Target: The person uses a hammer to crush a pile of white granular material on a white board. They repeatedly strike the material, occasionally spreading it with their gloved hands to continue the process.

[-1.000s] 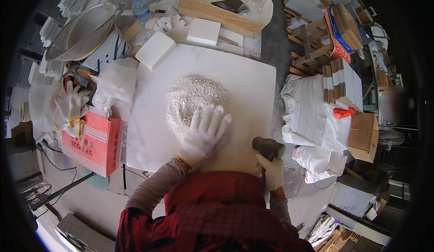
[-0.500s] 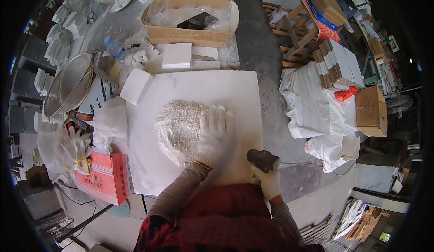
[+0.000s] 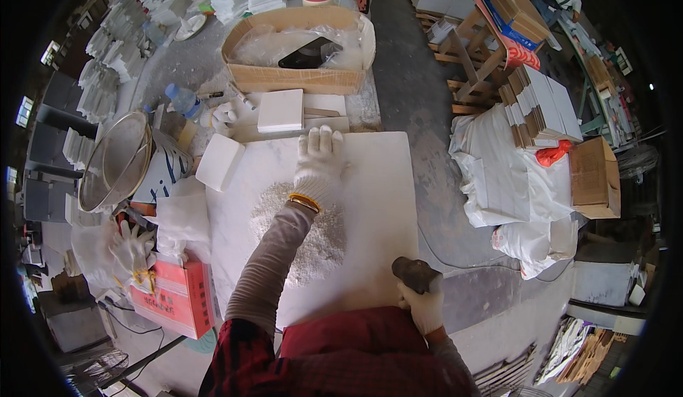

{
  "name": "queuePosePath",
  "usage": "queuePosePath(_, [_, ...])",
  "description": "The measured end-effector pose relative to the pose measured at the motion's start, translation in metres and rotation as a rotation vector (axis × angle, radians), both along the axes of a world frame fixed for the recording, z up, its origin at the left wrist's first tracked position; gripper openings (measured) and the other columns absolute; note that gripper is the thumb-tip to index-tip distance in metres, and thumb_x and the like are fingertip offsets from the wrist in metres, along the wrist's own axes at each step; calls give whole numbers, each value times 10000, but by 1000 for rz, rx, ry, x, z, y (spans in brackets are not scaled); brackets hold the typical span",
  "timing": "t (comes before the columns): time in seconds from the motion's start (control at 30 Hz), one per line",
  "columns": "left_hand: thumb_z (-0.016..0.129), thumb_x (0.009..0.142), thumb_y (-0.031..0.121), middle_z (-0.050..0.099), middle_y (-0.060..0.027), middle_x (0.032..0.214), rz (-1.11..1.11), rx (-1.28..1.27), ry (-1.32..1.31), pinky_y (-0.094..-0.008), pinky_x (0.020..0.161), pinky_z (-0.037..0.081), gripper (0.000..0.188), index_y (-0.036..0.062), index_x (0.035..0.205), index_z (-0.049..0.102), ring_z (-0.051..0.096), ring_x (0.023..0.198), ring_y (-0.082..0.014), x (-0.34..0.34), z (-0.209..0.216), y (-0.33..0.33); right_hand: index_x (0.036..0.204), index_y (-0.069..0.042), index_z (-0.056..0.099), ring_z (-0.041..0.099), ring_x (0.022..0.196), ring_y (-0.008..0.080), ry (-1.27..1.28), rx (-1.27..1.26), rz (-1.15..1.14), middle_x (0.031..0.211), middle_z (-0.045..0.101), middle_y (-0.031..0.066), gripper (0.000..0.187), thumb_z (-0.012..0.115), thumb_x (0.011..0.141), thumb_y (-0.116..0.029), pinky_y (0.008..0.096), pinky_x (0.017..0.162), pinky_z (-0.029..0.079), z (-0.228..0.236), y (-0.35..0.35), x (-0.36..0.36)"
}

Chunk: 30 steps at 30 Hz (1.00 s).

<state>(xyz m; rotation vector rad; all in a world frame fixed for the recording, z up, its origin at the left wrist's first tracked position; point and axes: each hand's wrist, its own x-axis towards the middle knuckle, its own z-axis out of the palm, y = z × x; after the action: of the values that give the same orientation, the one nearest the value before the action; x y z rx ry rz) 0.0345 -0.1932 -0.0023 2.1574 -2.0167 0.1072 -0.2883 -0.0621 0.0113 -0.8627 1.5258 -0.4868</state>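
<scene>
A pile of white crushed grains (image 3: pixel 324 247) lies on a white slab (image 3: pixel 384 183) in front of me. At the pile's far edge rests my left hand (image 3: pixel 318 161), in a white knit glove with a yellow cuff edge. Its fingers stretch away from me, with nothing seen in them. My left forearm covers part of the grains. Low at the right, by the slab's near right corner, my gloved right hand (image 3: pixel 425 309) grips a dark mallet (image 3: pixel 417 274). Only the mallet's blunt head shows clearly; the fist hides its handle.
Beyond the slab are white square tiles (image 3: pixel 280 110), a bottle (image 3: pixel 183 101) and a cardboard box (image 3: pixel 299 79) holding plastic wrap. A white block (image 3: pixel 219 162) sits at its far left corner. Left stand a round sieve (image 3: pixel 115 162) and a red box (image 3: pixel 171 299); right, wrapped stacks (image 3: pixel 491 169).
My left hand has moved away from me, from the pile's right side to its far edge. The grains look more spread toward the right. My right hand keeps its hold on the mallet.
</scene>
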Motion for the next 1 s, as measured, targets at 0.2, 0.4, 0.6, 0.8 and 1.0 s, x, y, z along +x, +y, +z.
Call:
queuePosePath(0.2, [598,975,489,629,-225,1301,-55,748,224,-573,1056,452,598,-5,1312,580,587,1235,-390,10,84,25,1022,-10,684,627,620,106,-34,6,-102,790,670,31,187,790,877,-64,258,551,521,-3,4,-9])
queuePosePath(0.4, [568,1009,457,620,-239,1340,128,-172,66,-526,1147,402,559,11,1344,607,541,1309,-444,71,-4,19,1005,-13,703,627,624,105,-17,26,-63,794,679,28,173,802,875,-73,260,560,515,0,1,-2])
queuePosePath(0.6, [594,1012,375,688,-200,1260,-233,190,558,-494,1109,437,438,51,1300,663,603,1228,-414,58,27,45,967,17,696,614,624,104,-38,5,-126,790,672,29,178,819,863,-60,263,552,497,-2,1,-5])
queuePosePath(0.8, [577,1016,412,603,-199,1383,-431,105,274,-537,1123,396,495,39,1341,583,536,1328,-376,-24,44,-6,1034,26,682,624,611,117,-6,-23,-125,787,673,46,200,782,871,-30,265,535,498,0,4,-7])
queuePosePath(1.0, [663,908,467,460,-215,1447,-236,-96,117,-557,1166,325,699,-10,1383,476,394,1402,-403,-56,-9,-47,1235,14,557,625,582,139,-22,-13,-79,796,652,71,409,748,874,2,264,501,485,6,0,3])
